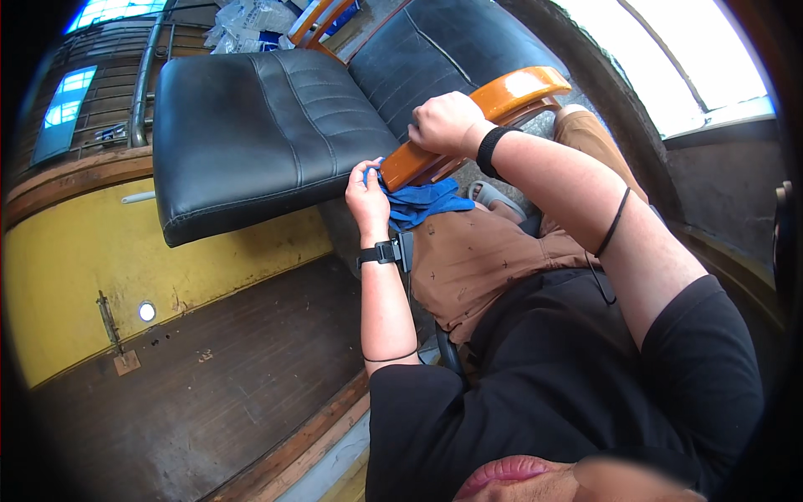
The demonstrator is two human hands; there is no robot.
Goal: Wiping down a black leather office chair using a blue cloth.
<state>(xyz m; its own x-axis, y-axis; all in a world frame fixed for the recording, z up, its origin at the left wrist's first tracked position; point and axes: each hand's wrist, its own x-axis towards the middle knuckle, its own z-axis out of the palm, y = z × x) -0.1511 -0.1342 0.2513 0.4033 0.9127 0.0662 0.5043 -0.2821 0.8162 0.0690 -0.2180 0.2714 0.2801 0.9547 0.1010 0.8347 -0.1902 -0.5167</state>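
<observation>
A black padded chair lies on its side of the view, with its seat (226, 125) at the left and its backrest (473, 42) at the top. Its glossy orange-brown wooden armrest (520, 86) slants across the middle. My right hand (450, 125) is closed over this armrest, its fingertips partly hidden. At the armrest's lower end, beside the seat's edge, my left hand (366, 199) pinches a blue cloth (433, 201). The cloth bunches under the wood and hangs over my brown trousers.
A yellow panel (259, 238) and a dark wooden board (251, 343) lie at the lower left. Clear plastic bags (251, 23) sit behind the seat. A metal pipe (148, 75) stands at the far left. A bright window (677, 58) is at the upper right.
</observation>
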